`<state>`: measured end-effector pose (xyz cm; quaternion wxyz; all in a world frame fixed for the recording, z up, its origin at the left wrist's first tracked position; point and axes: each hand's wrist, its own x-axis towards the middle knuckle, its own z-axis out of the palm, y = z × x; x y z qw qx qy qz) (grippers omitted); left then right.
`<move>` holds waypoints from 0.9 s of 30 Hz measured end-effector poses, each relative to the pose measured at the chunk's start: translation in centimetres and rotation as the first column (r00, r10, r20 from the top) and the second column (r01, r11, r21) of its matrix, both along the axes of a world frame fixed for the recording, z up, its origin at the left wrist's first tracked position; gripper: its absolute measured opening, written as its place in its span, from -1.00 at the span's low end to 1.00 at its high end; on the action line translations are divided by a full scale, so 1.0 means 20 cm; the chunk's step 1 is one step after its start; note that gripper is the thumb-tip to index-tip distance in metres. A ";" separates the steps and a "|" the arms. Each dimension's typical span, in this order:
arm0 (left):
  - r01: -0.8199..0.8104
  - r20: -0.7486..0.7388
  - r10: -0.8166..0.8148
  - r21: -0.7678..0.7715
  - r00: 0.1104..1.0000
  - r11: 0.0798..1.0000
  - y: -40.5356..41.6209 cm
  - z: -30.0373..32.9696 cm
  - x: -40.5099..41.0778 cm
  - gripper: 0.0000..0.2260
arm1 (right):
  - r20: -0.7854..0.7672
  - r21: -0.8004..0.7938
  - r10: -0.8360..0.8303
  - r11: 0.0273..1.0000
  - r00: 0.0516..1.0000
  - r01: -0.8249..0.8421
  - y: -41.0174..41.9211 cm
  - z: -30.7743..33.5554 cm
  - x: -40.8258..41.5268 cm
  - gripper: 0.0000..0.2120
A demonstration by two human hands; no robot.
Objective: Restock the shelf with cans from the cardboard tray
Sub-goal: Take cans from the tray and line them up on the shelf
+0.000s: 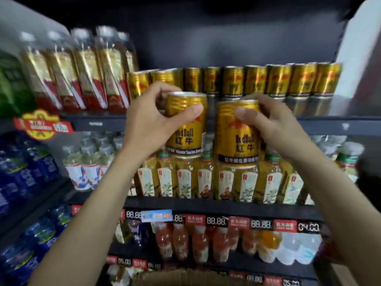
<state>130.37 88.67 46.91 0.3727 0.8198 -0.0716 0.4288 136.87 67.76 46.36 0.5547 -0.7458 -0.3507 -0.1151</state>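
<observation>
My left hand [150, 124] grips a gold Red Bull can [186, 131] near its top, upright, in front of the upper shelf [329, 125]. My right hand [274, 122] holds a second gold can [237, 139] the same way, just to the right and a little lower. Both cans hang in the air before the shelf's front edge. A row of several matching gold cans [255, 80] stands at the back of that shelf. A strip of the brown cardboard tray [185, 278] shows at the bottom edge, below my arms.
Tall gold-and-red bottles [82, 75] fill the upper shelf's left part. Yellow tea bottles [206, 180] line the shelf below the cans, with price tags [216, 220] under them. Blue water bottles [22, 178] stand at the left. A white wall panel [362, 58] borders the right.
</observation>
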 end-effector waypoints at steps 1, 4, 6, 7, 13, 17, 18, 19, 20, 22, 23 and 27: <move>-0.025 0.027 0.024 0.031 0.999 0.999 -0.02 0.06 0.04 -0.61 | 0.017 0.003 -0.018 1.000 1.000 0.018 -0.01 0.06 0.04 -0.63; -0.124 0.063 0.117 0.121 0.991 0.985 -0.07 0.19 0.17 -0.43 | 0.058 0.007 -0.090 0.996 0.994 0.090 -0.05 0.19 0.17 -0.73; -0.199 0.067 0.190 0.167 0.980 0.966 -0.10 0.24 0.28 -0.41 | 0.094 -0.018 -0.174 0.984 0.980 0.177 -0.08 0.25 0.28 -0.66; -0.239 0.072 0.229 0.198 0.971 0.951 -0.11 0.25 0.34 -0.40 | 0.115 -0.041 -0.217 0.974 0.969 0.223 -0.08 0.28 0.34 -0.58; -0.386 -0.008 0.412 0.338 0.911 0.858 -0.14 0.22 0.69 -0.31 | 0.205 -0.227 -0.387 0.875 0.899 0.428 -0.05 0.35 0.59 -0.39; -0.416 -0.080 0.482 0.393 0.873 0.820 -0.15 0.20 0.83 -0.37 | 0.272 -0.301 -0.406 0.825 0.873 0.478 0.00 0.38 0.69 -0.40; -0.418 -0.096 0.491 0.400 0.866 0.816 -0.14 0.19 0.85 -0.40 | 0.282 -0.322 -0.409 0.812 0.868 0.487 0.01 0.38 0.71 -0.42; -0.416 -0.112 0.495 0.403 0.861 0.815 -0.14 0.19 0.88 -0.43 | 0.292 -0.343 -0.409 0.799 0.865 0.493 0.03 0.39 0.73 -0.43; -0.411 -0.130 0.496 0.404 0.858 0.817 -0.14 0.19 0.89 -0.44 | 0.304 -0.359 -0.405 0.790 0.862 0.497 0.04 0.39 0.75 -0.44; -0.391 -0.172 0.496 0.422 0.851 0.818 -0.14 0.20 0.91 -0.45 | 0.320 -0.375 -0.390 0.785 0.864 0.493 0.07 0.39 0.80 -0.46; -0.380 -0.183 0.497 0.444 0.848 0.811 -0.14 0.21 0.91 -0.44 | 0.332 -0.379 -0.379 0.785 0.864 0.490 0.09 0.39 0.82 -0.47; -0.369 0.019 0.483 0.672 0.875 0.642 -0.11 0.18 0.86 -0.34 | 0.423 -0.421 -0.323 0.757 0.846 0.500 0.13 0.37 0.86 -0.50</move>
